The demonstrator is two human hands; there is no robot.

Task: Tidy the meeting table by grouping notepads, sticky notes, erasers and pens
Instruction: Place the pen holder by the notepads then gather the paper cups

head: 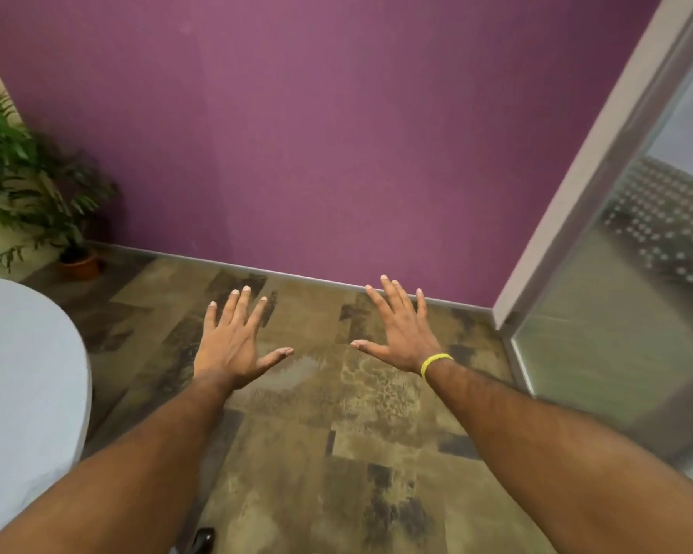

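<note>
fingers [243,309] on both hands are straight and fanned wide, thumbs out sideways, palms down, holding nothing and touching nothing. the left hand [233,345] hangs left of centre in the frame. the right hand [401,333], with a thin yellow band [436,362] at its wrist, hangs right of centre. the two are apart, thumb tips pointing at each other.

beneath them is only mottled brown tiled floor [337,433]. a white rounded tabletop [25,373], likely the meeting table, curves in at the left edge. no notepad, sticky note, eraser or pen shows anywhere in the frame, so where they lie cannot be told. a purple wall [337,133] fills the upper frame, with a potted green plant [29,185] at upper left and a frosted glass door [637,313] at right.

the view faces the corner rather than the table, so a sideways reach made without looking could sweep unseen stationery off the edge. a wide turn in this tight corner could swing an arm into the glass or the plant.
</note>
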